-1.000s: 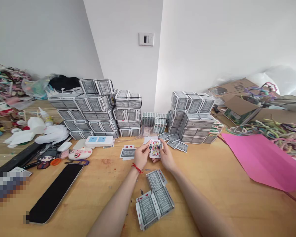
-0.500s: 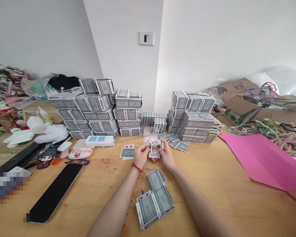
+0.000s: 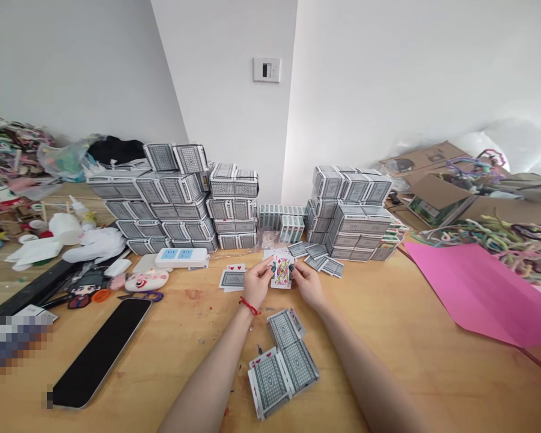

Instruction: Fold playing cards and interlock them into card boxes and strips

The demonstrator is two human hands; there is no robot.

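Two bare hands, one jack of diamonds [image 3: 282, 273] between them, just above the table [image 3: 198, 367], face toward the wearer. Long axis runs near-far, roughly in line with the view; the end with the J index points away toward the wall, index at far left corner. Left hand [image 3: 255, 286], red cord at wrist, pinches the card's left edge, thumb on the face. Right hand [image 3: 308, 285] closed up narrow, thumb at the right edge; cannot tell whether it grips or merely touches. Card lies slightly beyond both wrists. Face-down cards [image 3: 233, 279] just beside left hand, nine of hearts [image 3: 235, 267] protruding beneath. Card piles [image 3: 293, 364] nearer the body, between forearms.
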